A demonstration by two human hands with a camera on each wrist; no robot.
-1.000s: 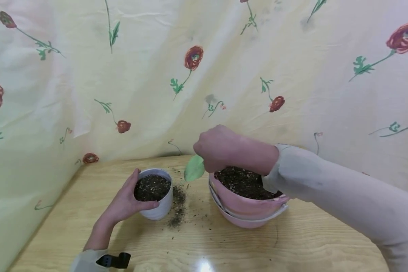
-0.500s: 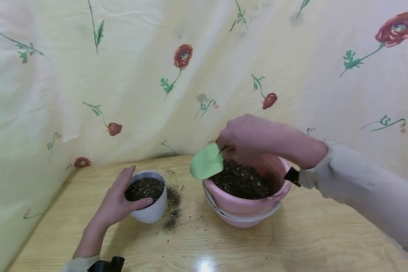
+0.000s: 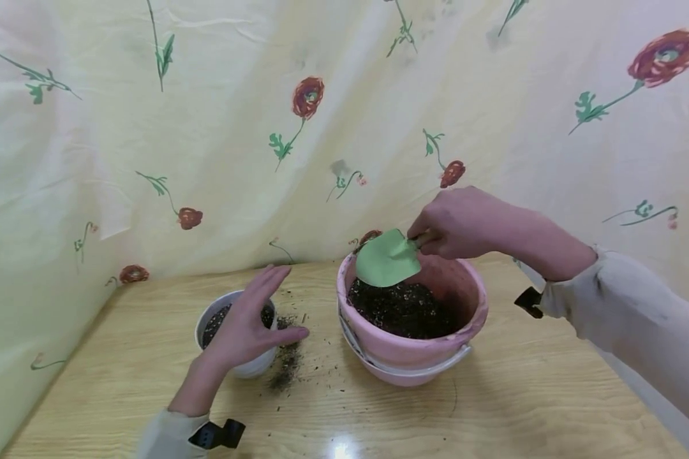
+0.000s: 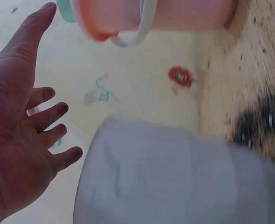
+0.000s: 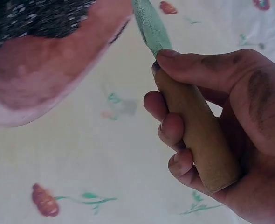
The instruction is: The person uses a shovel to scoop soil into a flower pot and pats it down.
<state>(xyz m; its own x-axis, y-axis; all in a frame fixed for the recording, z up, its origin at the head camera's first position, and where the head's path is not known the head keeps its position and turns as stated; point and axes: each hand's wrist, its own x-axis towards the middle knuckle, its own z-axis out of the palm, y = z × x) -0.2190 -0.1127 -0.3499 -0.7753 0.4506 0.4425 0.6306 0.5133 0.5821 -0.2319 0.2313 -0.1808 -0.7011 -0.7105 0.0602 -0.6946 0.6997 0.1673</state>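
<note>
A hand trowel [image 3: 386, 260] with a green blade and a wooden handle [image 5: 193, 130] is gripped in my right hand [image 3: 465, 220]. Its blade hangs over the pink bucket [image 3: 413, 347], which holds dark soil [image 3: 407, 309]. My left hand [image 3: 249, 325] is spread above the near right side of a white pot [image 3: 255, 366], covering part of it in the head view. Soil fills that pot close to its rim. In the left wrist view the left fingers [image 4: 49, 114] are apart from the pot's wall [image 4: 175, 177], with nothing held.
Spilled soil [image 3: 287, 363] lies on the wooden table [image 3: 379, 421] between pot and bucket. A white handle [image 3: 436, 370] hangs along the bucket's front. Flower-patterned cloth [image 3: 224, 127] rises behind the table and along its left side.
My right hand has moved right with the trowel, its blade now over the bucket. My left hand has let go of the white pot's rim and shifted right.
</note>
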